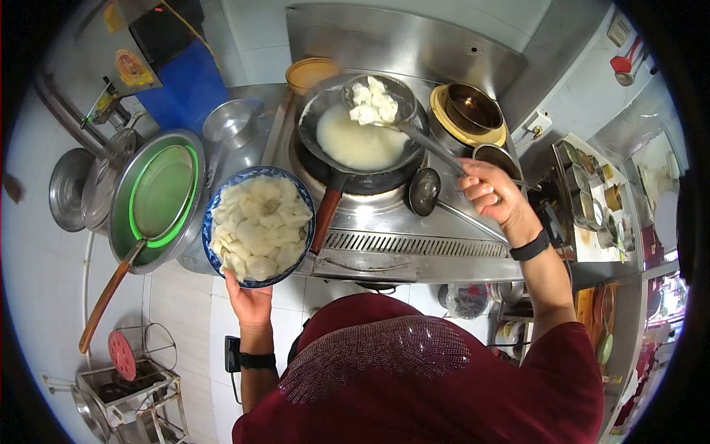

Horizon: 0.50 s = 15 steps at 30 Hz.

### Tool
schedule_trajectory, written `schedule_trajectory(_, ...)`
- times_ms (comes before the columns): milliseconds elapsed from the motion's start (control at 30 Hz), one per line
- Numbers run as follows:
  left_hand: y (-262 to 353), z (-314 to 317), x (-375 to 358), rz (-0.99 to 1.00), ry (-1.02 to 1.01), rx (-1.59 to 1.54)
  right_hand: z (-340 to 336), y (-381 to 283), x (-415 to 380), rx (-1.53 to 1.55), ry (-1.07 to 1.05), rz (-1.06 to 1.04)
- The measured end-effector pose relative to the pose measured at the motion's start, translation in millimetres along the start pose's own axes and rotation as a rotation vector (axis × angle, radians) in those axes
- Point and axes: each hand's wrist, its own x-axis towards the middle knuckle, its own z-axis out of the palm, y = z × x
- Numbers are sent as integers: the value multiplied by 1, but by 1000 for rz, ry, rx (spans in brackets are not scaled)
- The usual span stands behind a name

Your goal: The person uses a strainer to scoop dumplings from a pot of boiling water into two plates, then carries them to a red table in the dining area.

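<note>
The kitchen surface is a stainless-steel counter (414,268) with a built-in stove, a slotted vent strip running along its front edge and a metal backsplash (407,33) rising behind at the top centre of the frame. On the burner sits a dark wok (309,133) with a red-brown handle, holding cloudy whitish liquid (361,148). Over the wok, the right hand (489,191) grips the long handle of a skimmer (407,95), its fingers closed round it; pale dumplings (373,102) lie in the skimmer's bowl. The left hand (250,300) grips the near edge of a blue-patterned plate (209,226), thumb at the rim, the plate heaped with flat, pale pieces of dough-like food (260,222) left of the wok handle. A ladle (424,191) rests on the steel right of the wok, and stacked pans (473,109) stand at the upper right of the stove. Left of the stove are a small metal pot (228,126) and a large basin (122,229) with a green-rimmed sieve (164,192) in it; a blue container (183,89) stands behind. At the right of the frame, a shelf (584,248) carries small metal containers, and a red utensil (623,64) hangs on the wall above. A metal stand (133,399) occupies the lower left.
</note>
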Motion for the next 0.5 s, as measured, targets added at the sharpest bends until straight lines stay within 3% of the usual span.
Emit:
schedule_trajectory(333, -5, 9, 6, -15, -30, 3, 22, -26, -23, -28, -169, -145)
schedule_trajectory(500, -6, 13, 5, -22, -10, 5, 0, -3, -9, -17, 36, -71)
